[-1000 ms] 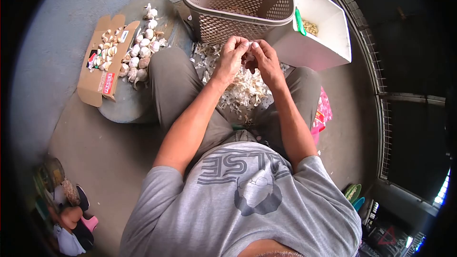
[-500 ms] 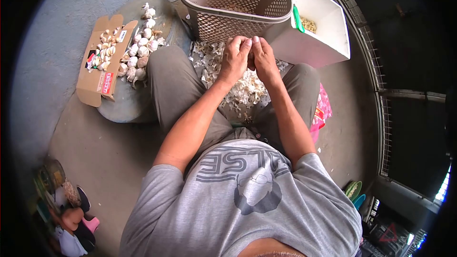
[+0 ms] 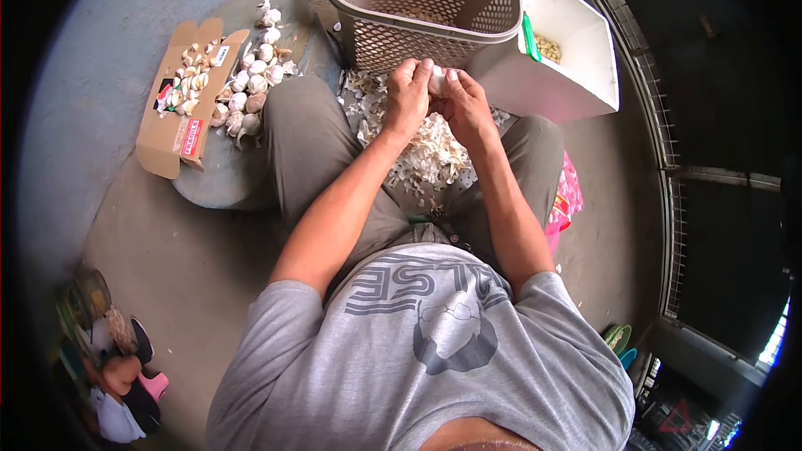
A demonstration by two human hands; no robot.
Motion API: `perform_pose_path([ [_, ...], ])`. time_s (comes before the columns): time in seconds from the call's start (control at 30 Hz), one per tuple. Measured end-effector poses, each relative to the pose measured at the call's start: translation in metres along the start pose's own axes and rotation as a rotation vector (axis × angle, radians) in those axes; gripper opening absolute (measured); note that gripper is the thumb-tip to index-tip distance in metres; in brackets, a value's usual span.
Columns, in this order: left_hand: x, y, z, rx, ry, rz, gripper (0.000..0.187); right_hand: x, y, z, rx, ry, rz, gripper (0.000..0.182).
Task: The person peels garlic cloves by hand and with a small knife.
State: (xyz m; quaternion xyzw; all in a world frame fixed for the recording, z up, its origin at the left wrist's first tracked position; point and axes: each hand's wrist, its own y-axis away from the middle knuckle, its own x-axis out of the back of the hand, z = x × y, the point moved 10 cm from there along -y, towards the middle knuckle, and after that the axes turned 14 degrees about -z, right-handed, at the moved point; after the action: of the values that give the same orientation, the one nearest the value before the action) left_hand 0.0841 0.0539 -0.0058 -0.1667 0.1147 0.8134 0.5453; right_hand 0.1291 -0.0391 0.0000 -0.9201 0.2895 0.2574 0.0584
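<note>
Between my fingertips is a white garlic bulb [image 3: 436,82], partly covered by both thumbs. My left hand [image 3: 408,98] is closed on its left side, and my right hand [image 3: 467,106] grips it from the right. Below the hands, between my knees, lies a heap of papery garlic skins [image 3: 436,150]. Whole garlic bulbs [image 3: 256,83] are spread over a round grey surface [image 3: 219,188] on the left. Beside them, loose cloves [image 3: 194,82] rest on a flattened cardboard box [image 3: 159,147].
A tall perforated basket [image 3: 418,29] stands just beyond my hands. To its right is a white foam box [image 3: 551,83] with peeled cloves [image 3: 547,48] inside and a green handle [image 3: 530,36] at its rim. Pink plastic [image 3: 566,200] lies by my right knee. Another person's leg [image 3: 124,374] shows lower left.
My thumbs have moved apart, and the white garlic bulb now shows between them. The whole view has shifted slightly.
</note>
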Motion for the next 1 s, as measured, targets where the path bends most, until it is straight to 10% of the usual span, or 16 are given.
perform_pose_path([
  [0.13, 0.006, -0.015, -0.012, -0.204, -0.304, -0.031, 0.025, 0.018, 0.000, 0.000, 0.004, 0.030, 0.046, 0.032],
  [0.67, 0.042, -0.005, -0.038, 0.114, 0.068, 0.187, 0.021, 0.012, 0.000, 0.004, 0.017, -0.103, -0.034, 0.027],
  [1.0, -0.005, -0.003, -0.023, 0.054, -0.079, -0.081, 0.029, 0.026, 0.003, 0.006, 0.025, -0.063, 0.038, 0.024],
])
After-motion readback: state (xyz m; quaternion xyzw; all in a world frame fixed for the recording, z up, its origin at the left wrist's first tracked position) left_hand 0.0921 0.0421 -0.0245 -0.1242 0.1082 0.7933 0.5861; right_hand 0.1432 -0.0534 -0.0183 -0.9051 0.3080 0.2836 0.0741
